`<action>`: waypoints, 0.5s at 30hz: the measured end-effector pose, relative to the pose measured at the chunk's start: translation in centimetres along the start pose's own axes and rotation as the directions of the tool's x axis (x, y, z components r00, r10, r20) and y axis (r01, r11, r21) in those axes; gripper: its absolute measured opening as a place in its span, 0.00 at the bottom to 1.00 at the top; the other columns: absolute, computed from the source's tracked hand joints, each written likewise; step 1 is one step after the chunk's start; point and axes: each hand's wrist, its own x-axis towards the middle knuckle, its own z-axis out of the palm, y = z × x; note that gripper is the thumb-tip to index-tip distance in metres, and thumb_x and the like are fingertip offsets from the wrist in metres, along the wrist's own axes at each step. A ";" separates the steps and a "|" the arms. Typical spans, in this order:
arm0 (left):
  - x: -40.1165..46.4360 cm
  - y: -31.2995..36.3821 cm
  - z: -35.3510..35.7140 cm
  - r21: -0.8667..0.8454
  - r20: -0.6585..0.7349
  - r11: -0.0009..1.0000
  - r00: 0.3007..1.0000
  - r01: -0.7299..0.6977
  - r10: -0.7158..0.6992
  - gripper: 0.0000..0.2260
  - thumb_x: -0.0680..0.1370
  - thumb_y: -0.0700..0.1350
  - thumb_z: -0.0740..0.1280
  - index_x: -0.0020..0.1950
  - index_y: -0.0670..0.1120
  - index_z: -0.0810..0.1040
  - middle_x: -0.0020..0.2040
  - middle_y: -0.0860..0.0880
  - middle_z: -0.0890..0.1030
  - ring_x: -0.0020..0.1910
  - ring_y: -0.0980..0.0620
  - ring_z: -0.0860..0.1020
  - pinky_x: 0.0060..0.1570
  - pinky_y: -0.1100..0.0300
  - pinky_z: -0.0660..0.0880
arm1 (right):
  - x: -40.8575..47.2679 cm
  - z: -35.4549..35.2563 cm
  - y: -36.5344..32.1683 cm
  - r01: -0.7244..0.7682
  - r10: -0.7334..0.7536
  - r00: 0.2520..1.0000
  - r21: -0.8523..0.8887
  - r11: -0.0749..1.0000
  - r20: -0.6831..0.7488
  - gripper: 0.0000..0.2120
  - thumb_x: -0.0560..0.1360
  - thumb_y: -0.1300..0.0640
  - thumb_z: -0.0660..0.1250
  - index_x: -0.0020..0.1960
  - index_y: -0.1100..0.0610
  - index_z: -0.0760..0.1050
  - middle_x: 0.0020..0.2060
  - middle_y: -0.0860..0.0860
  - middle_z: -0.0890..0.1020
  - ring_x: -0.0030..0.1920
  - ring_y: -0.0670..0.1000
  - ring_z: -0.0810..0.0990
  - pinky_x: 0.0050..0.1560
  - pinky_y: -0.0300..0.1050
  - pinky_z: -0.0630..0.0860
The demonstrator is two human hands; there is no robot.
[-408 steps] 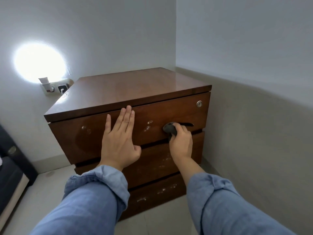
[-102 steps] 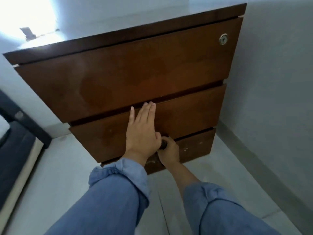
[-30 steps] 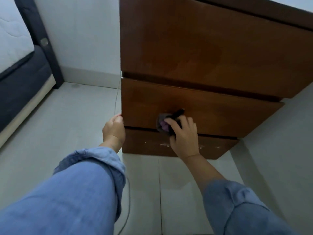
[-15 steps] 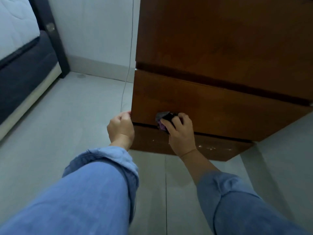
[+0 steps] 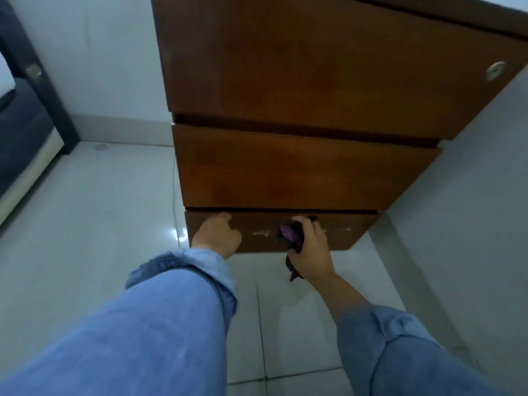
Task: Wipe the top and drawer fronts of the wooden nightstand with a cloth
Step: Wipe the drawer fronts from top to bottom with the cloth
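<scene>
Right hand [image 5: 313, 248] presses cloth [image 5: 290, 234] on bottom drawer [image 5: 343, 230]; left hand [image 5: 217, 235] beside.

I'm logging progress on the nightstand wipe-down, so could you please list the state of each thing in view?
Top drawer: closed.
Middle drawer: closed.
Bottom drawer: closed, whitish marks on its front.
Cloth: bunched, against the bottom drawer front.
Right hand: grips the cloth.
Left hand: fingers curled, at the bottom drawer's top left edge.
</scene>
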 end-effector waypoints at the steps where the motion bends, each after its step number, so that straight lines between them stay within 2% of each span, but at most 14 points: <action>1: -0.3 1.6 1.1 0.032 0.029 0.998 0.998 -0.058 0.057 0.23 0.76 0.41 0.62 0.72 0.44 0.67 0.72 0.43 0.68 0.69 0.44 0.68 0.69 0.52 0.65 | -0.3 -1.5 1.6 -0.078 0.082 0.996 0.082 0.994 -0.045 0.30 0.68 0.66 0.68 0.67 0.51 0.65 0.61 0.55 0.69 0.60 0.58 0.71 0.59 0.54 0.74; 3: -0.5 2.8 2.3 0.116 0.065 0.985 0.990 -0.129 0.122 0.26 0.76 0.42 0.63 0.74 0.45 0.64 0.74 0.45 0.64 0.71 0.45 0.65 0.70 0.51 0.63 | -0.3 -3.0 3.5 -0.197 0.216 0.971 0.167 0.966 -0.100 0.28 0.70 0.64 0.69 0.67 0.54 0.66 0.62 0.57 0.69 0.58 0.59 0.73 0.59 0.52 0.74; 5: -0.6 3.0 3.2 0.190 0.085 0.966 0.983 -0.176 0.162 0.27 0.76 0.44 0.63 0.75 0.46 0.61 0.76 0.47 0.61 0.73 0.46 0.63 0.70 0.51 0.62 | -0.2 -3.9 4.5 -0.306 0.370 0.913 0.308 0.901 -0.175 0.23 0.71 0.61 0.70 0.64 0.56 0.68 0.59 0.57 0.72 0.54 0.58 0.75 0.56 0.49 0.74; 6: -0.4 3.5 4.0 0.234 0.104 0.951 0.978 -0.203 0.183 0.28 0.77 0.44 0.63 0.76 0.46 0.59 0.76 0.47 0.60 0.73 0.47 0.62 0.71 0.51 0.61 | -0.1 -4.5 5.4 -0.356 0.464 0.861 0.407 0.841 -0.207 0.19 0.72 0.60 0.70 0.61 0.56 0.69 0.56 0.57 0.75 0.51 0.57 0.76 0.52 0.48 0.74; 8: 0.1 4.2 5.6 0.341 0.142 0.908 0.968 -0.242 0.205 0.31 0.77 0.45 0.63 0.77 0.46 0.54 0.78 0.48 0.56 0.76 0.48 0.56 0.74 0.50 0.54 | 0.8 -5.7 7.1 -0.425 0.631 0.755 0.598 0.680 -0.181 0.11 0.75 0.60 0.66 0.56 0.55 0.70 0.50 0.56 0.77 0.44 0.54 0.76 0.46 0.48 0.72; 10: 0.6 4.3 6.7 0.425 0.140 0.869 0.966 -0.256 0.216 0.34 0.77 0.47 0.63 0.78 0.46 0.49 0.78 0.49 0.51 0.77 0.50 0.50 0.74 0.48 0.49 | 1.8 -6.8 8.9 -0.428 0.688 0.719 0.715 0.553 -0.102 0.06 0.78 0.61 0.62 0.53 0.54 0.68 0.41 0.54 0.75 0.35 0.51 0.72 0.38 0.47 0.70; 12: 1.2 4.2 7.8 0.494 0.093 0.828 0.963 -0.265 0.253 0.35 0.76 0.48 0.63 0.78 0.47 0.47 0.78 0.50 0.50 0.77 0.50 0.50 0.74 0.46 0.47 | 2.7 -7.6 10.3 -0.395 0.694 0.714 0.764 0.510 -0.095 0.04 0.79 0.61 0.60 0.53 0.55 0.66 0.34 0.53 0.71 0.29 0.50 0.68 0.31 0.45 0.66; 13: 1.5 4.1 8.2 0.526 0.062 0.806 0.957 -0.271 0.282 0.36 0.76 0.49 0.63 0.78 0.47 0.46 0.78 0.50 0.51 0.77 0.49 0.51 0.74 0.46 0.47 | 3.1 -7.8 10.7 -0.373 0.706 0.699 0.783 0.498 -0.116 0.04 0.79 0.61 0.59 0.53 0.55 0.66 0.33 0.52 0.71 0.28 0.50 0.68 0.30 0.44 0.66; 15: 2.2 4.3 9.2 0.563 0.023 0.775 0.943 -0.287 0.333 0.37 0.75 0.50 0.63 0.78 0.47 0.46 0.77 0.50 0.51 0.76 0.49 0.52 0.74 0.46 0.47 | 4.2 -8.2 11.7 -0.336 0.763 0.620 0.816 0.472 -0.186 0.06 0.80 0.61 0.57 0.57 0.55 0.66 0.36 0.53 0.74 0.31 0.50 0.71 0.34 0.46 0.69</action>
